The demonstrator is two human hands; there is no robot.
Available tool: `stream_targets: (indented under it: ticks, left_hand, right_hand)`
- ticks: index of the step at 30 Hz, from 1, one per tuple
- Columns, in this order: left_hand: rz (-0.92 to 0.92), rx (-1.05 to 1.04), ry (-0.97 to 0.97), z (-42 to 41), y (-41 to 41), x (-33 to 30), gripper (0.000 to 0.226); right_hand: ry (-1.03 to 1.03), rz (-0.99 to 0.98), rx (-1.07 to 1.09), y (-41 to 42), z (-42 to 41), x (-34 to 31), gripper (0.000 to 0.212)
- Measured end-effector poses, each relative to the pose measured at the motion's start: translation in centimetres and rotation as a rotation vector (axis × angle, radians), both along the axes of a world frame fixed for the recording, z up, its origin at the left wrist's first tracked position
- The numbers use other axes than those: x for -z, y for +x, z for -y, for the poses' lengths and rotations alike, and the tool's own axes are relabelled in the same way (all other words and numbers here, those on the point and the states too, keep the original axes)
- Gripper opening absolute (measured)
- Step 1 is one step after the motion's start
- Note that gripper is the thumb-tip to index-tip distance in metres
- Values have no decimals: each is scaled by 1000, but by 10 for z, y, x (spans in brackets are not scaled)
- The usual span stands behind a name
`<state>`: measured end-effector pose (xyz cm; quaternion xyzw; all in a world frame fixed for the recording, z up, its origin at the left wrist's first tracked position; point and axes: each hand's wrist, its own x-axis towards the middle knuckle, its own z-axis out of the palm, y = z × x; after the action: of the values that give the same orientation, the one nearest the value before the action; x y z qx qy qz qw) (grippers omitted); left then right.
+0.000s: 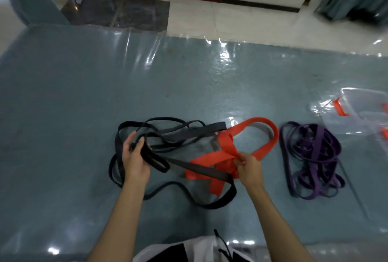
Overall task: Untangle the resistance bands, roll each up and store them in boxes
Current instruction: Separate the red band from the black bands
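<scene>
Left hand (pixel 134 156): fingers curled around thin black bands (pixel 159 133), mid-counter.
Right hand (pixel 248 167): pinching the wide orange band (pixel 262 127) where it knots with a grey band (pixel 201 132).
Purple bands (pixel 312 156): loose heap, apart to the right.
Box (pixel 365 110): clear, orange latches, far right on the counter (pixel 84 93).

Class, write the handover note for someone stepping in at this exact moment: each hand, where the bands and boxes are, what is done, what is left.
Left hand grips the black bands; right hand pinches the red band, which is knotted with a grey band.
Purple bands lie in a separate loose pile to the right.
Clear boxes with orange latches stand at the far right; their contents cannot be told.
Done: nothing rolled.
Left: free red, grey and black, roll every band, box them.
</scene>
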<state>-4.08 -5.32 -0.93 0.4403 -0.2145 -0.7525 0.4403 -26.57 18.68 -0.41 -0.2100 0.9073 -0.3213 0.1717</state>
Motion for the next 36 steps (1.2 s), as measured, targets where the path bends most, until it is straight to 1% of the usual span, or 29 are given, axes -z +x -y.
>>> stream_targets:
  ticks: [2,4,6,7,8,9,11,12,13,15,17,18,19,20,21,22,23,25,27,29,31,34,36]
  left_hand:
    - [5,27,0,2,3,-4,34]
    - [30,85,1,4,6,-6,32]
    - [118,157,-24,4,8,-7,31]
    - [192,200,-47,2,8,-6,30]
    - [314,264,-89,0,8,-5,29]
    - [478,358,-148,-4,8,-4,28]
    - [774,590,-262,-14,6,-2,34]
    - [853,695,-298,-21,4,0,42]
    - [891,785,-311,-27,0,3,52]
    - [991,924,-301,-41,-9,8,72]
    - [1225,992,-310,-57,-20,8,82]
    - [1329,979,-341,-66,-26,6,85]
    - [1385,938,-403,-75,-32,4,88]
    - [1388,896,-493,-85,-38,3,91]
    - [1349,889,-594,-96,-46,4,93]
    - [1279,936,-684,-108,-55,5,96]
    - [1196,1021,-758,-119,-66,5,100]
    - [1068,1225,-850,-141,-90,7,115]
    - [1006,1384,-915,-163,-115,9,132]
    - [991,1460,-973,-184,-137,15,144]
    - [995,1445,-1033,-200,-154,23,143]
    - [1049,1386,-1218,-221,-176,32,130]
    - [1078,1397,-1345,-234,-189,34,127]
  right_hand:
    - [-67,-71,201,-12,-16,-7,25]
    - [-161,-91,382,-25,-30,-15,25]
    - [-288,-133,481,-40,-39,-25,19]
    - [-360,-140,514,-48,-43,-30,15]
    - [-443,-118,541,-55,-46,-37,13]
    - [-511,-90,562,-61,-48,-44,16]
    - [-549,-109,550,-72,-51,-53,21]
    - [-531,-131,517,-76,-53,-55,18]
    - [-519,-139,482,-78,-54,-58,14]
    - [-539,-111,421,-77,-56,-63,15]
    - [-584,-95,351,-73,-56,-71,23]
    - [-600,-85,301,-72,-57,-76,27]
    - [-613,-64,250,-71,-59,-79,28]
    - [-625,-34,201,-70,-62,-82,29]
    - [-634,1,153,-70,-66,-83,31]
    - [-640,47,114,-70,-70,-82,33]
    - [-642,107,90,-70,-75,-81,33]
    - [-636,245,64,-69,-85,-79,33]
    - [-618,356,33,-67,-99,-80,36]
    - [-568,437,-10,-66,-118,-83,40]
    - [-488,493,-40,-65,-138,-85,38]
    - [-409,577,-49,-67,-171,-82,38]
    - [-381,632,-78,-73,-193,-78,41]
